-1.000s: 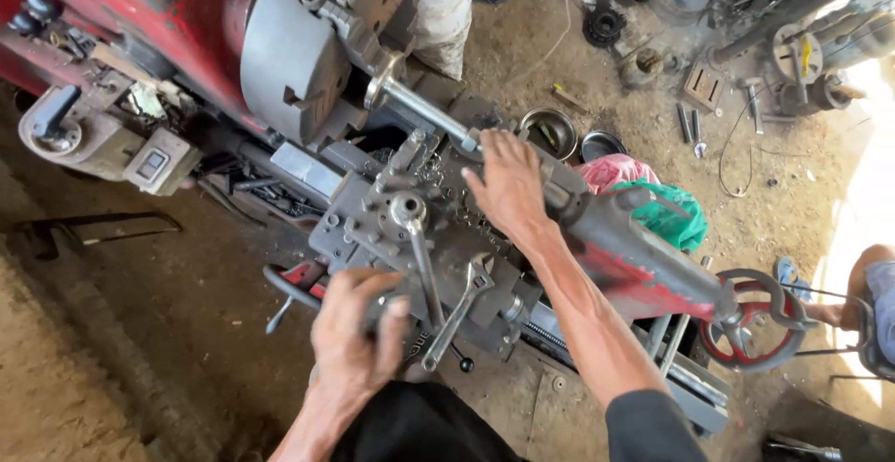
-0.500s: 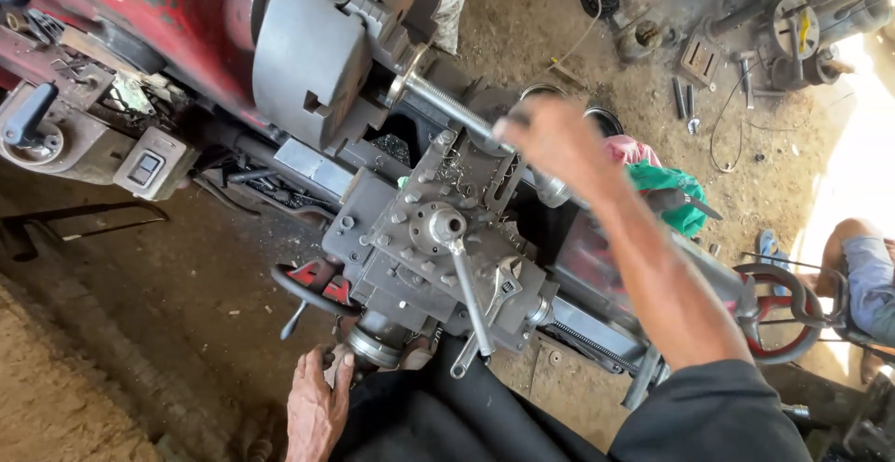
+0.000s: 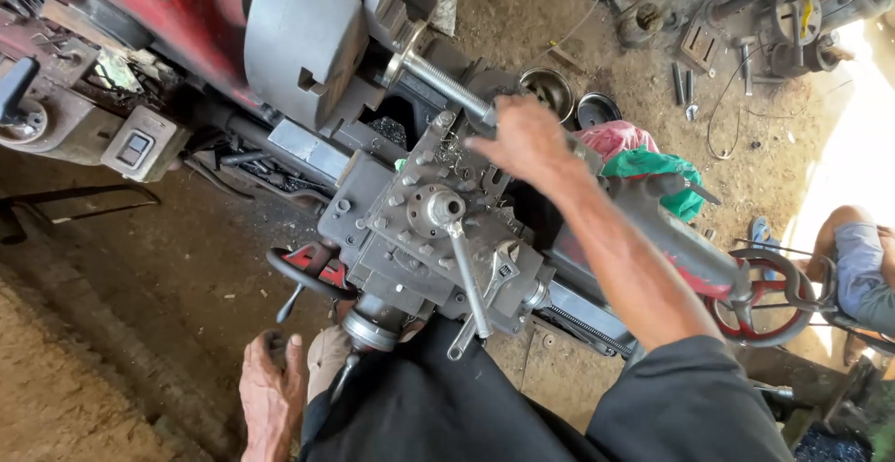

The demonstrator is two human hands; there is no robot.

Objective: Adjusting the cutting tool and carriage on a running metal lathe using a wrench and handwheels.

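My right hand (image 3: 527,140) is wrapped over a long steel shaft (image 3: 438,75) that sticks out of the big grey lathe chuck (image 3: 298,42). The hand sits just above the tool post (image 3: 433,210), whose lever (image 3: 471,285) points toward me. A spanner (image 3: 499,271) lies on the carriage beside it. My left hand (image 3: 270,392) hangs low at the bottom left, below the red carriage handwheel (image 3: 303,266), fingers curled. I cannot make out whether it holds anything.
The red tailstock handwheel (image 3: 764,303) is at the right, with pink and green cloth (image 3: 643,150) on the bed behind my arm. A switch box (image 3: 135,150) hangs at the left. Metal bowls (image 3: 550,89) and scrap parts lie on the dirt floor. Another person's leg (image 3: 858,257) shows at far right.
My left hand has dropped from the carriage handles down to the bottom left. My right hand slid along the shaft toward the chuck. The view has moved closer.
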